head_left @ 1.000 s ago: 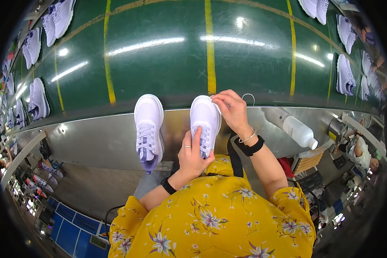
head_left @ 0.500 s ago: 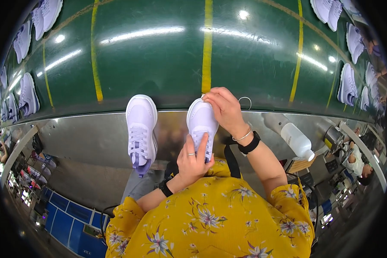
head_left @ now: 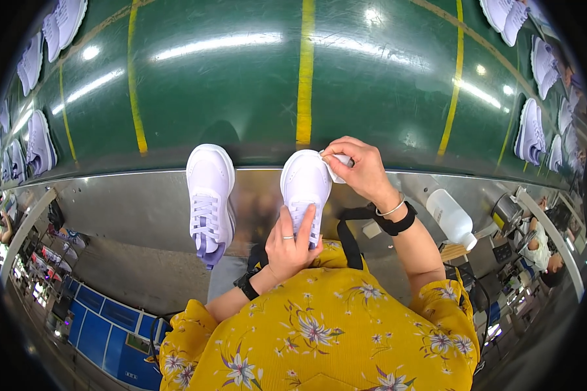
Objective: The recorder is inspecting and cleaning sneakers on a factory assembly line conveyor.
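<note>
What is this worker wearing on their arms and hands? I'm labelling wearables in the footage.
The left hand is bare apart from a thin ring on one finger, with a black band at its wrist. The right hand has a thin silver bangle and a wide black wristband. Yellow floral sleeves end above the forearms; no gloves.

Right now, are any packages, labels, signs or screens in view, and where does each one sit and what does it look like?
White plastic bottle: lying tilted on the metal ledge, to the right of the right hand; a plain rounded cylinder, no label readable.
Small white tag or cloth: pinched in the right hand at the toe of the right-side shoe; which it is, I cannot tell.
No signs or screens can be made out.
</note>
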`<state>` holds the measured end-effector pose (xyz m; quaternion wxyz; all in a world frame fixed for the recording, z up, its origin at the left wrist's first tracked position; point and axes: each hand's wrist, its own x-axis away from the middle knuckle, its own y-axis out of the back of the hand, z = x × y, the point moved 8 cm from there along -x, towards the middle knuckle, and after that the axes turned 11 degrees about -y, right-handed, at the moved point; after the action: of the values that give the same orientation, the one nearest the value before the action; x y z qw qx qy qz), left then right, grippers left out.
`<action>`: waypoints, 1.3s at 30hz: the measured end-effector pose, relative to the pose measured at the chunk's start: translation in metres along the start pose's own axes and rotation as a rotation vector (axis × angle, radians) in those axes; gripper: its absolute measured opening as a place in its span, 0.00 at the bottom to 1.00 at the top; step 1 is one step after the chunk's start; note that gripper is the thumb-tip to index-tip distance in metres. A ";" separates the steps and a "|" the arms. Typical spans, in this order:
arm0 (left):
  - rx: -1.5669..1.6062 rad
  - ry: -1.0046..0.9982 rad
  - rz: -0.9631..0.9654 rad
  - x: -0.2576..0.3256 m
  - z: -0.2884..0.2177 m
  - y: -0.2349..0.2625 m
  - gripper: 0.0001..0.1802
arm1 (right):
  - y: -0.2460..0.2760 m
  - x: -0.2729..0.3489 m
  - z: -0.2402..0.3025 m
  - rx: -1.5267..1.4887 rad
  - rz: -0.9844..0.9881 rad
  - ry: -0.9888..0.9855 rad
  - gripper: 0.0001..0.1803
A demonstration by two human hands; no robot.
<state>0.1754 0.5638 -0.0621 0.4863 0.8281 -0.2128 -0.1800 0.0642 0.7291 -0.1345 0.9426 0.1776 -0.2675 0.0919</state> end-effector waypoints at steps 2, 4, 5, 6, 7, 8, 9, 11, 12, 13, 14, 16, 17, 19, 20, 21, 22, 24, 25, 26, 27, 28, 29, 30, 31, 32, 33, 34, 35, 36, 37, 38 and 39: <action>0.002 0.001 -0.001 0.000 -0.001 -0.001 0.36 | -0.001 -0.005 0.005 0.002 0.001 0.041 0.05; 0.007 0.001 -0.001 0.001 -0.001 -0.002 0.36 | 0.001 -0.011 0.010 0.003 -0.001 0.080 0.05; 0.002 0.006 -0.001 0.001 -0.001 -0.002 0.36 | 0.000 -0.015 0.011 0.021 0.041 0.072 0.05; -0.004 0.011 0.000 0.001 -0.001 -0.002 0.36 | -0.002 -0.016 0.011 0.038 0.083 0.064 0.05; -0.007 0.012 0.000 0.002 -0.001 -0.002 0.36 | -0.001 -0.015 0.009 0.036 0.084 0.066 0.05; -0.007 0.006 -0.004 0.003 -0.001 -0.003 0.36 | 0.001 -0.011 0.007 0.038 0.085 0.098 0.05; -0.008 0.001 -0.009 0.003 -0.001 -0.002 0.37 | 0.001 -0.009 0.008 0.040 0.087 0.129 0.06; -0.003 0.000 -0.003 0.001 -0.001 -0.005 0.37 | 0.002 -0.011 0.010 0.044 0.071 0.109 0.05; -0.001 -0.004 -0.002 0.000 -0.001 -0.005 0.37 | 0.002 -0.013 0.013 0.049 0.053 0.094 0.05; 0.000 -0.003 -0.002 0.000 -0.001 -0.005 0.37 | 0.001 -0.015 0.017 0.050 0.053 0.093 0.05; -0.008 0.000 -0.006 0.001 -0.001 -0.004 0.37 | -0.003 -0.019 0.023 0.060 0.072 0.119 0.05; -0.017 0.002 -0.011 0.001 -0.001 -0.002 0.37 | -0.004 -0.019 0.025 0.070 0.090 0.148 0.05; -0.007 0.000 -0.006 0.001 -0.001 -0.003 0.37 | -0.002 -0.015 0.023 0.100 0.074 0.164 0.05; 0.002 0.000 -0.002 0.001 0.000 -0.004 0.37 | 0.001 -0.011 0.021 0.132 0.060 0.181 0.06; 0.004 -0.004 -0.005 0.001 0.000 -0.004 0.37 | 0.002 -0.011 0.017 0.130 0.063 0.139 0.06; 0.008 -0.008 -0.008 0.001 0.000 -0.004 0.37 | 0.002 -0.012 0.013 0.128 0.066 0.097 0.06; 0.011 -0.006 -0.007 0.001 -0.001 -0.004 0.37 | 0.002 -0.013 0.013 0.129 0.068 0.094 0.06; -0.009 -0.004 -0.002 0.001 -0.001 -0.004 0.36 | 0.001 -0.013 0.020 0.150 0.076 0.179 0.06; -0.009 -0.002 0.000 0.001 0.000 -0.004 0.36 | 0.000 -0.012 0.019 0.149 0.079 0.178 0.06; -0.006 -0.007 -0.002 0.001 0.001 -0.003 0.36 | 0.001 -0.010 0.019 0.143 0.056 0.184 0.06; -0.003 -0.012 -0.004 0.001 0.001 -0.003 0.36 | 0.002 -0.007 0.018 0.137 0.034 0.190 0.07; -0.002 -0.012 -0.002 0.000 0.001 -0.003 0.36 | 0.001 -0.006 0.017 0.136 0.035 0.189 0.07; -0.006 -0.022 -0.010 -0.001 0.000 -0.002 0.35 | 0.002 -0.003 0.018 0.130 -0.010 0.210 0.07; -0.009 -0.032 -0.017 -0.002 0.000 -0.001 0.35 | 0.004 -0.002 0.019 0.124 -0.054 0.231 0.07; -0.012 -0.029 -0.013 -0.001 0.000 -0.001 0.35 | 0.000 -0.005 0.023 0.121 -0.050 0.229 0.07; -0.014 -0.022 -0.011 -0.001 0.000 -0.002 0.34 | -0.005 -0.009 0.035 0.130 -0.030 0.275 0.06; -0.017 -0.015 -0.009 -0.001 -0.001 -0.002 0.34 | -0.008 -0.010 0.042 0.139 -0.010 0.321 0.05; -0.018 -0.014 -0.010 -0.001 0.000 -0.002 0.34 | -0.008 -0.011 0.043 0.140 -0.010 0.322 0.05; -0.014 -0.007 -0.008 0.000 0.001 -0.003 0.34 | -0.010 -0.012 0.042 0.160 0.018 0.308 0.05; -0.011 0.001 -0.007 0.000 0.002 -0.003 0.34 | -0.011 -0.013 0.041 0.181 0.046 0.293 0.05; -0.015 0.004 -0.009 0.000 0.002 -0.003 0.34 | -0.008 -0.012 0.041 0.181 0.049 0.297 0.05; -0.021 -0.002 -0.017 0.001 0.002 -0.003 0.34 | -0.006 -0.010 0.038 0.213 0.059 0.291 0.06; -0.027 -0.007 -0.025 0.001 0.002 -0.002 0.35 | -0.006 -0.010 0.037 0.246 0.070 0.286 0.07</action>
<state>0.1753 0.5624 -0.0651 0.4945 0.8234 -0.2018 -0.1918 0.0394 0.7085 -0.1122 0.9384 0.2670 -0.1237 0.1809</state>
